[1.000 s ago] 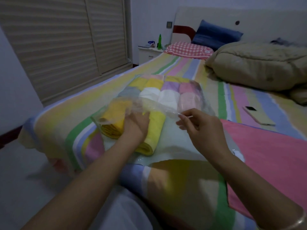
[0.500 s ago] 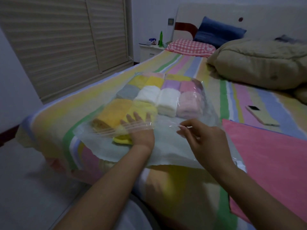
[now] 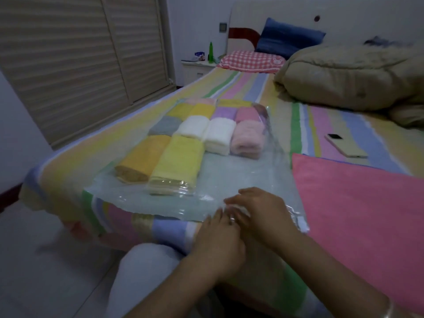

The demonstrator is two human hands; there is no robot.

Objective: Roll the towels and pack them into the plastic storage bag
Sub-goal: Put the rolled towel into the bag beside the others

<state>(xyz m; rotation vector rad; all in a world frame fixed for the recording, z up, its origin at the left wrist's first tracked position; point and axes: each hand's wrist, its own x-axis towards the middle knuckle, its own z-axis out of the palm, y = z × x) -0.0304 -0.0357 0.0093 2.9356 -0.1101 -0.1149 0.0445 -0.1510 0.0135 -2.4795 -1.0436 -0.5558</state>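
Mostly done: rolled pastel towels [image 3: 218, 134] are in clear plastic storage bag [image 3: 241, 177] on bed [image 3: 321, 125]. Your left hand [image 3: 218, 244] & right hand [image 3: 261, 212] at its mouth; grip blurred, can't tell. Beside it, flat pink towel [image 3: 355, 203]: not yet rolled.

Rolled towels [image 3: 207, 134] in plastic bag [image 3: 252, 177], left hand [image 3: 218, 244], right hand [image 3: 261, 212] at its edge

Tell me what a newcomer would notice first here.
The rolled towels, yellow, white, pink and more, sit packed in rows inside the clear bag on the bed. Next, the left hand and right hand meet at the bag's near edge, blurred. A pink towel lies flat to the right, outside the bag.
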